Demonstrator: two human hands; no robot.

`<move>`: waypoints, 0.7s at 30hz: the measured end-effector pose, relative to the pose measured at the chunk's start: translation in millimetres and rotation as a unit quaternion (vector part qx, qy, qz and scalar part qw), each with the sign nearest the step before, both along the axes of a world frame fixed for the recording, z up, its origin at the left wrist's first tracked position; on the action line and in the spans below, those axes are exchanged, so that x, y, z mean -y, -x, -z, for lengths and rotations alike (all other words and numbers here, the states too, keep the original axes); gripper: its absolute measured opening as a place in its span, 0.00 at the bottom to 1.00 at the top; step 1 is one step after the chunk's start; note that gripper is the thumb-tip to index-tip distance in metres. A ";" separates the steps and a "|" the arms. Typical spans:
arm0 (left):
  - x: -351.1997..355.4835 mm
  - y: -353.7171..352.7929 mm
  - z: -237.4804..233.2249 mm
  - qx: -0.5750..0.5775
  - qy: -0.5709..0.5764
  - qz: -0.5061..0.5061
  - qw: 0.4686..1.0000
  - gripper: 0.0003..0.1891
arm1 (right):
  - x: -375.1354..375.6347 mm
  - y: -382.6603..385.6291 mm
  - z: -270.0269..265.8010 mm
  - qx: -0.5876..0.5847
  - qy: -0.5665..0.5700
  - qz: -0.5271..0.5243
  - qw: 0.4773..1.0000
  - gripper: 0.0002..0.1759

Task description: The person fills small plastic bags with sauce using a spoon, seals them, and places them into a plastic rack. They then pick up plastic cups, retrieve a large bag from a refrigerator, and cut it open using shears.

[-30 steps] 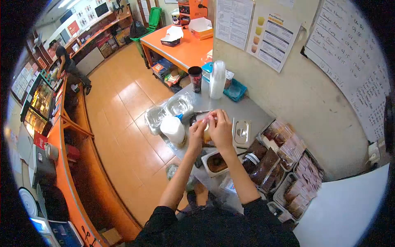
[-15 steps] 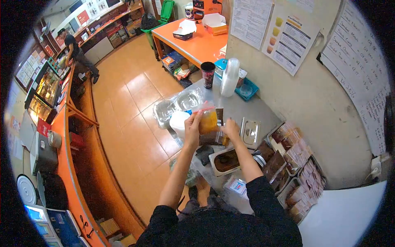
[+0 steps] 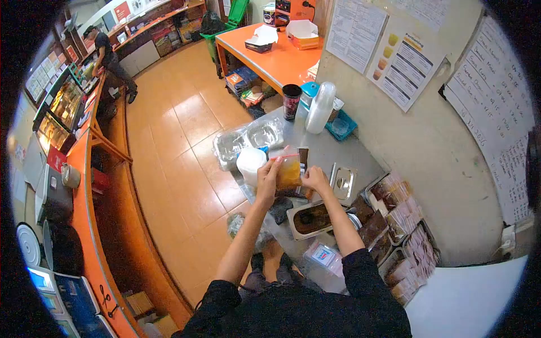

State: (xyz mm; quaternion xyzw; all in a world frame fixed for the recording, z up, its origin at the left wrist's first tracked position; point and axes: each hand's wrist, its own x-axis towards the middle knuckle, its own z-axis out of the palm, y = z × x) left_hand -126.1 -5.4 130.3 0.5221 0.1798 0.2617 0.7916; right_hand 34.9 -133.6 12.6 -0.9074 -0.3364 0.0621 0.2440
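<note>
My left hand point(image 3: 268, 178) is closed on the left edge of a clear zip bag point(image 3: 289, 172) with a red zip line and yellow-orange contents. At the bag's right edge is my right hand point(image 3: 316, 179), its fingers curled; whether they pinch the bag or something small is hidden. Behind the bag a dark brown packet point(image 3: 304, 156) shows in part. A white tub point(image 3: 251, 163) stands just left of my left hand. Below my right forearm sits a steel pan point(image 3: 294, 225) with dark brown contents. Its steel lid point(image 3: 342, 181) lies to the right.
Trays of filled sachets point(image 3: 403, 217) line the wall side. A packet with a blue label point(image 3: 323, 256) lies near me. Stacked clear cups point(image 3: 320, 110), a dark printed cup point(image 3: 291, 102) and clear containers point(image 3: 242, 141) stand farther back. A person point(image 3: 110, 59) leans at the far-left counter.
My right hand has come closer to the bag and now meets its right edge. An orange-brown thing seen below that hand no longer shows. The whole view has shifted slightly.
</note>
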 end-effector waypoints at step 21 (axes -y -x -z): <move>-3.9 16.2 -0.2 -0.010 -0.010 -0.014 1.000 0.15 | 38.9 -22.3 14.3 0.063 -0.077 0.089 0.991 0.05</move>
